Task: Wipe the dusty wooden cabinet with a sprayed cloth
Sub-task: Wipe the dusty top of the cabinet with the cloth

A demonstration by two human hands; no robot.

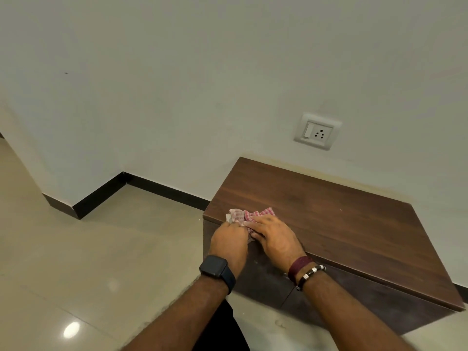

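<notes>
Cloth point(249, 216), checked red and white and crumpled, lies under both hands at the near left corner of the cabinet point(329, 219) top. Left hand point(229, 240) is curled shut over the cloth's left part, knuckles up, at the front edge of the top. Right hand point(274, 236) lies just beside it, nearly touching, fingers point(255, 224) laid fairly flat and together on the cloth, pressing it to the wood; whether they pinch any fabric cannot be told. A bunch of cloth shows beyond the fingertips, and a small fold shows between the two hands.

A dark watch point(214, 266) sits on the left wrist. The right wrist carries a maroon band point(300, 266) and a dark beaded bracelet point(310, 273).

Away from the hands, to the right, the brown wood-grain top runs bare to its far end. Below the hands, the darker front face shows pale dusty smears. Beyond the cabinet stands a white wall point(202, 84) with a socket point(317, 131) up and to the right of the grip. To the left lies a pale tiled floor point(76, 262), edged by a black skirting point(162, 190) along the wall.
</notes>
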